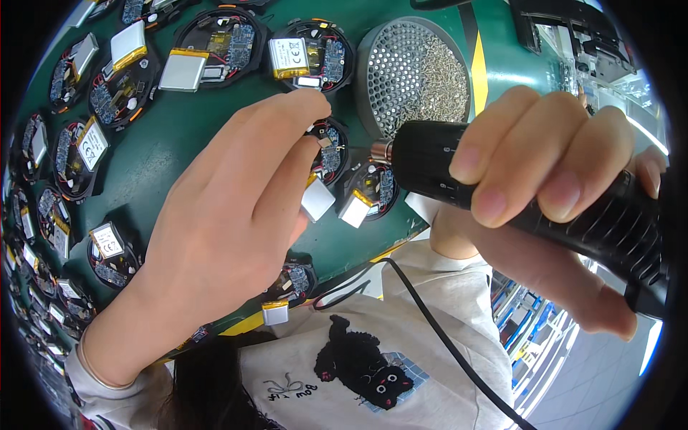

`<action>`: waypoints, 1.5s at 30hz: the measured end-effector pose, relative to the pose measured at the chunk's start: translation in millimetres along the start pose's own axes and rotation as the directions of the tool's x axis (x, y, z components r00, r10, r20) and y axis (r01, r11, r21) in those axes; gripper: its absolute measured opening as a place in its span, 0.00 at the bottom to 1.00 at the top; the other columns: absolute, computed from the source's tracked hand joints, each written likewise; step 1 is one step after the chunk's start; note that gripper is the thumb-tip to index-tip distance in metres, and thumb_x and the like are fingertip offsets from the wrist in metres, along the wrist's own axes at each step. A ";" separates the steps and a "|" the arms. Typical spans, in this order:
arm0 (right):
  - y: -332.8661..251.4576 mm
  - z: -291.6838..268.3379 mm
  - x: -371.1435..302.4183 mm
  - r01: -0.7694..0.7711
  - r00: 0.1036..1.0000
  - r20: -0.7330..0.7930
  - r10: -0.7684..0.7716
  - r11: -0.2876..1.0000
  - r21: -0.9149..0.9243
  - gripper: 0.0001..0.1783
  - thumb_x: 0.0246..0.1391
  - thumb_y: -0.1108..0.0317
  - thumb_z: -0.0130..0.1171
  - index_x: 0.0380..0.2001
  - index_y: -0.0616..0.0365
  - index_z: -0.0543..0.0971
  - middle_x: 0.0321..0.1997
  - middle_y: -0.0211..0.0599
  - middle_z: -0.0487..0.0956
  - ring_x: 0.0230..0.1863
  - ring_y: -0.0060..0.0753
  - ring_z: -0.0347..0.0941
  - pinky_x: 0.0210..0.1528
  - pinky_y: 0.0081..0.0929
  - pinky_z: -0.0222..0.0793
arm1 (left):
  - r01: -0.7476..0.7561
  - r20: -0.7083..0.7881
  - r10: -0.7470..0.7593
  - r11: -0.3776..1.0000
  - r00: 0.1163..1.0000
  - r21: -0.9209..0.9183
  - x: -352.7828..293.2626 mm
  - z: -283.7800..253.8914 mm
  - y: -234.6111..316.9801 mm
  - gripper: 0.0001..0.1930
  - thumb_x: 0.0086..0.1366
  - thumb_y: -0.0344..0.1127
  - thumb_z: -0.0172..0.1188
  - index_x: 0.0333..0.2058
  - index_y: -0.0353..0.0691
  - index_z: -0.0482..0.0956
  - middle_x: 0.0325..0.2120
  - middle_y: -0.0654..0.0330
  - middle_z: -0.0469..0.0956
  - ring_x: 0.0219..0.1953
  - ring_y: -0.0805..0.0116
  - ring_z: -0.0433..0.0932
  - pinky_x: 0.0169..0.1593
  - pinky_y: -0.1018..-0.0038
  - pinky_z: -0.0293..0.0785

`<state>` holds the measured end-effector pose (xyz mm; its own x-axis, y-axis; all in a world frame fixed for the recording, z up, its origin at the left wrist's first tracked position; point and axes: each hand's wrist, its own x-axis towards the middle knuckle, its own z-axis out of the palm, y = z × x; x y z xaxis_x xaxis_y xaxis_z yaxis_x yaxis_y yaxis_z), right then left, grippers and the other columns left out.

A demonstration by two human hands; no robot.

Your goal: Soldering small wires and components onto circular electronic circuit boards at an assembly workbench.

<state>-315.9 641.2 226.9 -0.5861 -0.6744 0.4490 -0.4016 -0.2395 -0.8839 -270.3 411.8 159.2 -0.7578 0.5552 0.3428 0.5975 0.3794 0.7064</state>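
Observation:
My right hand (545,158) is wrapped round a black electric screwdriver (437,161), which points left. Its thin bit reaches from the metal collar to a round black electronics housing (331,154); whether the tip touches a screw is too small to tell. The fingers of my left hand (222,201) are closed on that housing's left side and hide part of it. Inside it show a blue circuit board and thin wires, and a silver battery pack (317,198) hangs at its near edge. A similar housing (373,188) with a battery lies just right of it.
A round grey tray (373,79) with a perforated plate holds many small screws (441,79) beyond the screwdriver. Several more housings with batteries (211,54) lie on the green mat (172,129) at the left and back. A black cable (430,312) crosses near my body.

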 end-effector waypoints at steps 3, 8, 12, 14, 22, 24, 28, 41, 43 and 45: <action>9.9 -23.7 17.5 -0.399 0.819 0.430 0.380 0.916 -0.048 0.19 0.45 0.57 0.61 0.39 0.54 0.80 0.40 0.37 0.79 0.43 0.37 0.74 0.43 0.29 0.70 | 0.006 -0.003 -0.006 1.000 1.000 0.012 -1.3 1.0 -0.6 0.23 0.41 0.17 0.61 0.42 0.30 0.75 0.50 0.49 0.72 0.48 0.50 0.75 0.48 0.64 0.73; 8.9 -25.4 45.6 -0.582 0.438 0.634 0.637 0.739 -0.339 0.13 0.45 0.65 0.61 0.36 0.52 0.82 0.41 0.37 0.81 0.48 0.38 0.74 0.48 0.28 0.70 | -0.025 -0.047 0.024 1.000 0.999 -0.013 -1.9 3.9 -3.1 0.24 0.40 0.18 0.61 0.42 0.29 0.74 0.49 0.49 0.72 0.47 0.48 0.75 0.48 0.63 0.73; 5.7 -0.4 22.1 -0.152 0.955 0.258 0.145 0.988 0.006 0.18 0.47 0.58 0.59 0.41 0.54 0.78 0.40 0.38 0.79 0.42 0.37 0.74 0.42 0.28 0.70 | -0.001 -0.055 -0.001 0.999 0.998 -0.036 0.6 2.9 -0.7 0.24 0.41 0.18 0.61 0.42 0.29 0.74 0.49 0.48 0.72 0.47 0.48 0.75 0.47 0.63 0.73; 0.1 10.4 20.8 -0.041 0.990 0.134 0.044 0.999 -0.021 0.21 0.47 0.55 0.59 0.43 0.55 0.75 0.39 0.38 0.78 0.39 0.36 0.73 0.39 0.28 0.70 | 0.004 -0.053 -0.007 0.998 0.999 -0.058 0.6 1.3 -0.7 0.24 0.40 0.18 0.62 0.41 0.29 0.74 0.48 0.48 0.72 0.47 0.48 0.75 0.47 0.63 0.73; -1.7 26.4 14.1 0.144 0.988 -0.042 -0.148 0.987 -0.077 0.34 0.51 0.43 0.56 0.51 0.58 0.66 0.37 0.40 0.74 0.28 0.33 0.72 0.26 0.28 0.70 | 0.032 -0.065 -0.038 0.995 0.997 -0.092 -2.7 2.1 -2.5 0.24 0.39 0.17 0.62 0.41 0.30 0.74 0.48 0.50 0.71 0.47 0.50 0.75 0.47 0.64 0.74; 2.2 26.0 13.8 0.182 0.980 -0.066 -0.188 0.980 -0.079 0.38 0.51 0.39 0.55 0.54 0.59 0.64 0.36 0.40 0.73 0.25 0.33 0.72 0.23 0.28 0.70 | -0.009 -0.065 0.006 0.999 0.998 -0.046 -2.2 1.2 -1.6 0.25 0.39 0.17 0.62 0.42 0.30 0.75 0.48 0.50 0.71 0.47 0.50 0.75 0.47 0.64 0.74; 9.4 24.3 8.9 0.204 0.975 -0.073 -0.209 0.976 -0.078 0.45 0.53 0.33 0.54 0.58 0.60 0.60 0.35 0.41 0.72 0.19 0.31 0.72 0.17 0.28 0.71 | 0.004 -0.052 -0.007 0.997 0.999 -0.075 2.6 -0.2 -0.3 0.26 0.39 0.17 0.61 0.44 0.32 0.75 0.48 0.52 0.71 0.47 0.52 0.75 0.49 0.65 0.74; 8.4 -74.4 -14.2 0.319 0.948 0.111 -0.299 0.892 -0.319 0.59 0.32 0.08 0.33 0.29 0.60 0.80 0.28 0.38 0.78 0.25 0.36 0.76 0.29 0.33 0.73 | 0.107 0.038 -0.101 0.975 0.994 -0.193 4.1 -2.4 -0.4 0.26 0.42 0.16 0.61 0.46 0.30 0.76 0.50 0.53 0.69 0.51 0.58 0.74 0.55 0.68 0.72; 2.3 -45.2 -13.0 0.142 0.960 -0.186 -0.209 0.937 -0.319 0.60 0.31 0.08 0.32 0.30 0.60 0.79 0.30 0.38 0.78 0.25 0.37 0.76 0.29 0.34 0.74 | 0.123 0.046 -0.117 0.974 0.992 -0.189 2.9 -3.3 -1.3 0.26 0.42 0.16 0.60 0.46 0.30 0.77 0.50 0.53 0.69 0.52 0.58 0.73 0.55 0.67 0.72; 3.3 -45.9 -8.8 0.147 0.968 -0.156 -0.199 0.945 -0.293 0.60 0.31 0.09 0.34 0.31 0.60 0.79 0.31 0.38 0.79 0.25 0.38 0.76 0.30 0.35 0.75 | 0.096 0.042 -0.090 0.983 0.995 -0.159 3.8 -3.5 -1.8 0.26 0.42 0.16 0.61 0.46 0.30 0.77 0.50 0.53 0.69 0.52 0.58 0.73 0.55 0.68 0.72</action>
<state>-344.3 678.4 226.0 -0.5973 -0.4959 0.6304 -0.6715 -0.1205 -0.7311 -275.2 410.6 161.4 -0.7969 0.5494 0.2511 0.4728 0.3087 0.8253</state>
